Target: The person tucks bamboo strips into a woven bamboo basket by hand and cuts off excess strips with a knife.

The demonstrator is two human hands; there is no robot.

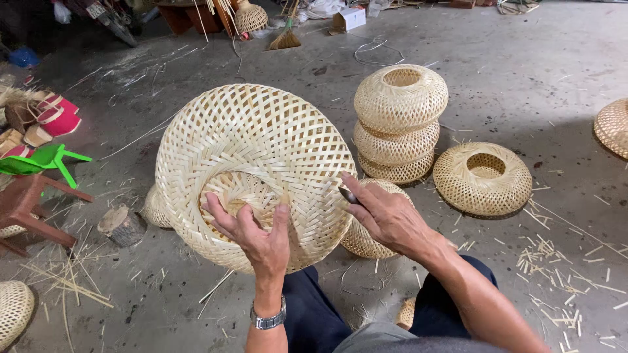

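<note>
A person is holding up a big round woven basket (255, 173) over their lap, above the grey floor (523, 78). The basket is pale yellow, made of thin flat strips crossing over and under, with tiny gaps between them. It is shaped like a wide bowl with a round hole in the middle. The left hand (258, 235) is gripping the rim of that hole, fingers curling inside and thumb pressing on the outside. The right hand (386, 216) is closing around a small dark tool (348, 194), its tip touching the basket's edge. A stack of three smaller baskets (399, 124) is sitting just behind.
</note>
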